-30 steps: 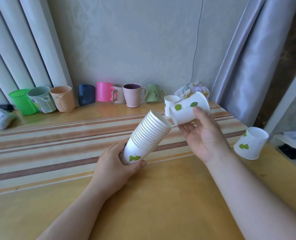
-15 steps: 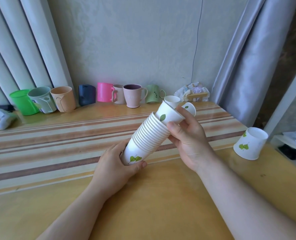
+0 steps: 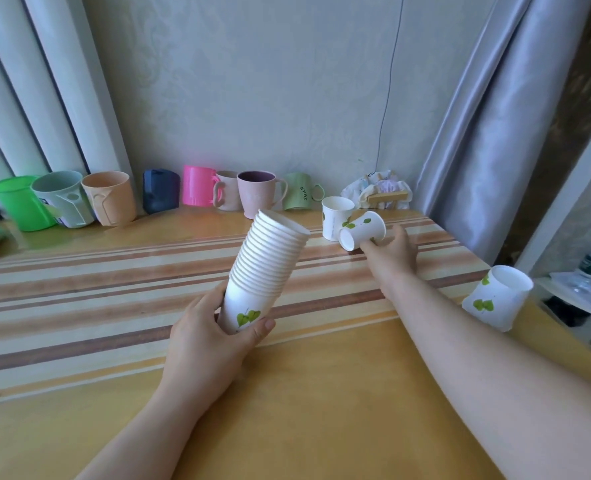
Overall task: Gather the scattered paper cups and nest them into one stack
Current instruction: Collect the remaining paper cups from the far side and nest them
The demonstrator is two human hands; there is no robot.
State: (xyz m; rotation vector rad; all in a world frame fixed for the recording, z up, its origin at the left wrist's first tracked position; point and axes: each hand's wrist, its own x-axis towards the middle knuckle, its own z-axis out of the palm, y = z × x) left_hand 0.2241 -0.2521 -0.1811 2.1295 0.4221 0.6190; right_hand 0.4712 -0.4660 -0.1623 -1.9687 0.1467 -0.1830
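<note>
Mugs point(image 3: 197, 194): a coloured row along the wall at 11 to 12 o'clock, no part of the job.
Left hand point(image 3: 211, 344): fingers and thumb wrapped round the bottom cup of the stack, as it was half a second ago.
Stack point(image 3: 264, 268): held tilted above the striped surface point(image 3: 79, 296), mouth pointing to 1 o'clock; the cup that was going into it half a second ago is now seated, so the rim is free for the next one.
Upright cup point(image 3: 335, 216): standing at 1 o'clock near the wall, mouth up, just behind the tipped one.
Tipped cup point(image 3: 361, 230): on its side against the upright cup, base toward the camera.
Right hand point(image 3: 392, 249): has left the stack and reached out to 1 o'clock; its fingertips touch the lower side of the tipped cup, though whether they have closed on it I cannot tell.
Edge cup point(image 3: 496, 296): leaning at 3 o'clock by the surface's right edge, well apart from both hands.
Meaning: one more cup is nested; three loose cups look left, with the tipped one likely next.
</note>
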